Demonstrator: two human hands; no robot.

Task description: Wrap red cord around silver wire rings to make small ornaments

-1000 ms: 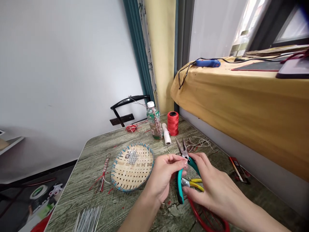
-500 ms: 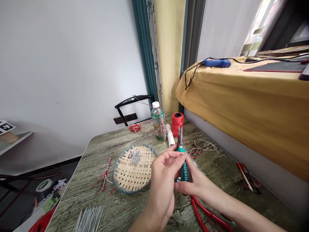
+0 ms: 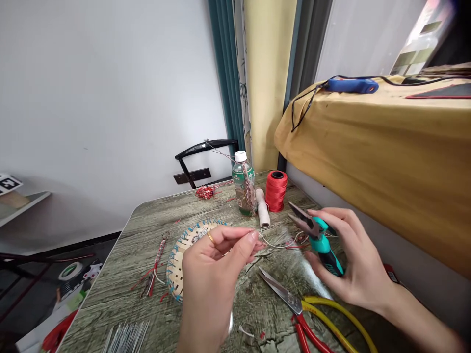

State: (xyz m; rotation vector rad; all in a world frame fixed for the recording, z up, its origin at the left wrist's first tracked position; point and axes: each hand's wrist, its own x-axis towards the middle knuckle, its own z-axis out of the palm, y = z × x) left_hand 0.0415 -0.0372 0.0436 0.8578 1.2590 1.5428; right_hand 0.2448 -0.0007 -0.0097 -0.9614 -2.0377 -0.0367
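My left hand (image 3: 217,274) is closed in a pinch in front of the woven bamboo basket (image 3: 175,264). Whatever is between its thumb and fingers is too small to make out. My right hand (image 3: 355,260) is wrapped round a pair of pliers (image 3: 322,242) with teal and black handles. The pliers' jaws are parted and point up and left, apart from the left hand. Below, between the hands, scissors (image 3: 290,298) with red and yellow handles lie on the table. Metal rings (image 3: 200,237) in the basket are partly covered by my left hand.
Behind the hands stand a bottle (image 3: 243,189) wound with braided cord, a white thread spool (image 3: 262,208) and a red thread spool (image 3: 275,191). Thin metal rods (image 3: 127,338) lie at the front left, a braided red-white cord (image 3: 159,257) left of the basket. A yellow-draped surface (image 3: 368,147) rises at right.
My hands have moved apart. The right hand carried the pliers rightward, and their jaws are wider apart and tilted left. The left hand shifted left over the basket. The view shifted, revealing the scissors.
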